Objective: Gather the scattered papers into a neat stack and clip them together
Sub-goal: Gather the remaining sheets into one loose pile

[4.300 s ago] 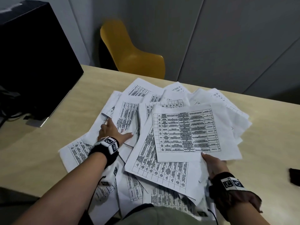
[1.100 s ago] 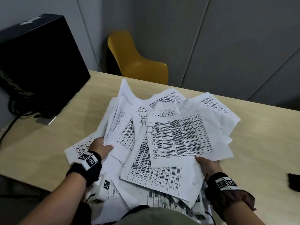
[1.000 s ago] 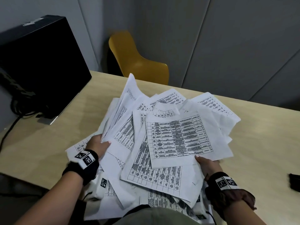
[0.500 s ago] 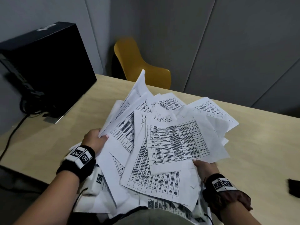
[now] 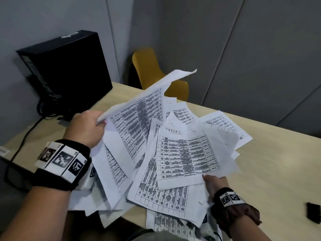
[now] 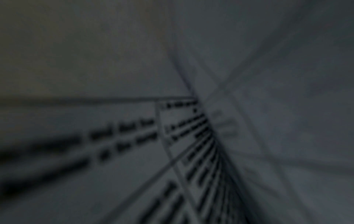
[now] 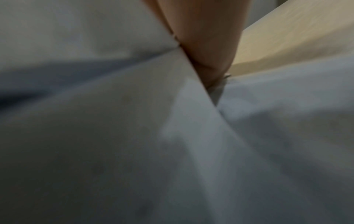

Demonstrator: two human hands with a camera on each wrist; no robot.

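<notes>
A pale wooden tabletop (image 5: 271,171) fills the scene, with a black box (image 5: 69,70) standing at its far left and a yellow chair (image 5: 152,73) beyond the far edge. A loose heap of printed papers (image 5: 184,153) covers the middle and near part of the tabletop, the sheets overlapping at many angles. The left hand (image 5: 86,129) is raised at the heap's left side, its fingers curled round the edges of several sheets that tilt up off the tabletop. The right hand (image 5: 214,184) grips the heap's near right edge, thumb on top of a sheet, other fingers hidden beneath. A small black thing (image 5: 313,212), too cut off to identify, lies near right
</notes>
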